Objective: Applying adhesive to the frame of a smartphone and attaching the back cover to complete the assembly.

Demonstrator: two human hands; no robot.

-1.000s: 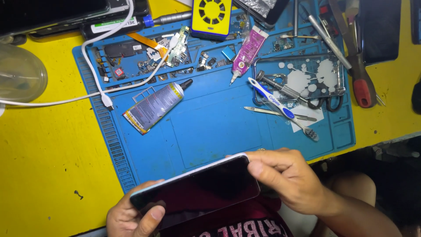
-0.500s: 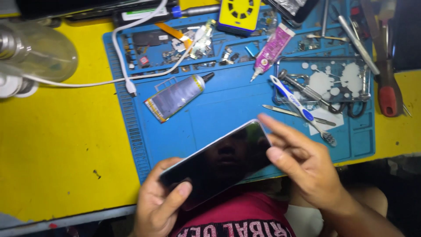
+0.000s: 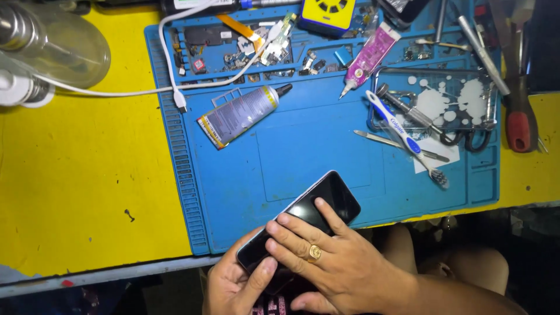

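Note:
A black smartphone (image 3: 326, 201) with a dark screen lies tilted over the near edge of the blue work mat (image 3: 315, 157). My left hand (image 3: 236, 286) grips its lower end from below, thumb on the glass. My right hand (image 3: 335, 262), with a gold ring, rests on top, fingers pressed flat on the screen. The phone's lower part is hidden under my fingers.
On the mat lie a grey glue tube (image 3: 239, 114), a pink tube (image 3: 370, 58), a toothbrush (image 3: 405, 137), tweezers (image 3: 399, 146), scissors, small parts and a yellow device (image 3: 329, 13). A white cable (image 3: 146, 90) crosses the yellow table (image 3: 76, 175). A red-handled screwdriver (image 3: 516, 111) is at right, clear jars at left.
The phone has come down from a raised tilt to the mat's near edge. My right hand moved from its right side onto the screen. The view shifted.

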